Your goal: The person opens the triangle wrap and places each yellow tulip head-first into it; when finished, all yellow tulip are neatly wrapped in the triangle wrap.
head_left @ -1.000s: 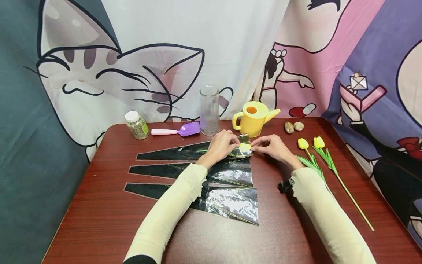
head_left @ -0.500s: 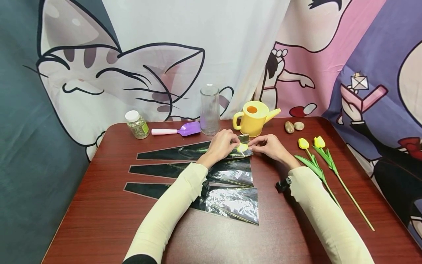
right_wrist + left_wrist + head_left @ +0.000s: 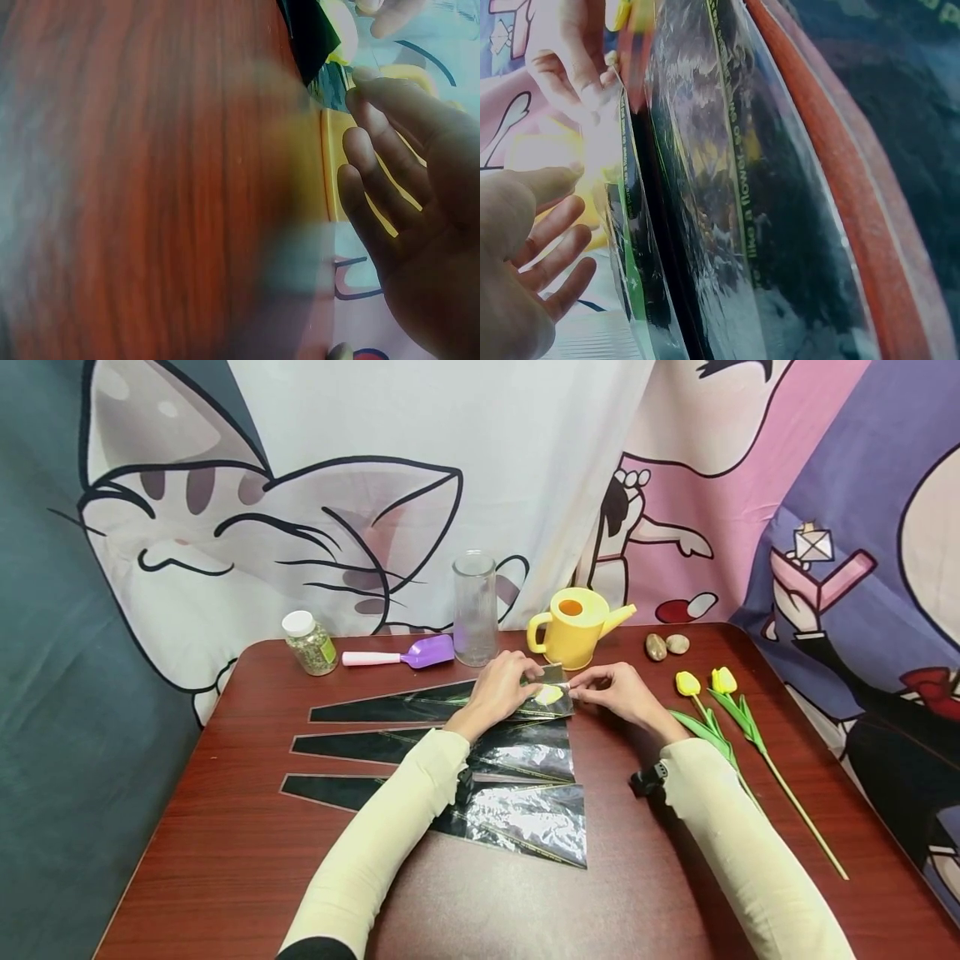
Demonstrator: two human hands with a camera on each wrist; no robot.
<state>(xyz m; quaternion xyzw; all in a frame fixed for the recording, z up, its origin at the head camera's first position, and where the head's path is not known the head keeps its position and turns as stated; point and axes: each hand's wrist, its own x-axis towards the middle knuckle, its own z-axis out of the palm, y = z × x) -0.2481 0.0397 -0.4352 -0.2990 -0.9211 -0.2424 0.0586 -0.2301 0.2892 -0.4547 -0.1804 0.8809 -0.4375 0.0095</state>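
A yellow tulip (image 3: pixel 549 694) lies in the wide mouth of the farthest clear-and-black flower sleeve (image 3: pixel 390 705); its green stem shows faintly through the plastic. My left hand (image 3: pixel 501 687) holds the sleeve near the bloom with thumb and index finger, the other fingers loosely bent. Glare in the left wrist view hides the exact contact. At the mouth's right edge, my right hand (image 3: pixel 617 693) pinches the plastic between thumb and index finger. In the right wrist view, the bloom (image 3: pixel 341 30) shows beyond the dark sleeve corner (image 3: pixel 313 45).
Nearer me lie two more sleeves (image 3: pixel 330 746) (image 3: pixel 525 822). Two tulips (image 3: pixel 687 683) (image 3: pixel 738 718) rest at right, one partly under my forearm. Along the back stand a jar (image 3: pixel 311 645), purple scoop (image 3: pixel 427 652), glass vase (image 3: pixel 475 610), yellow watering can (image 3: pixel 573 631) and two stones (image 3: pixel 656 647).
The tulip bloom has shifted slightly left, farther inside the sleeve. My right hand has moved a little left and now pinches the sleeve edge instead of touching the bloom.
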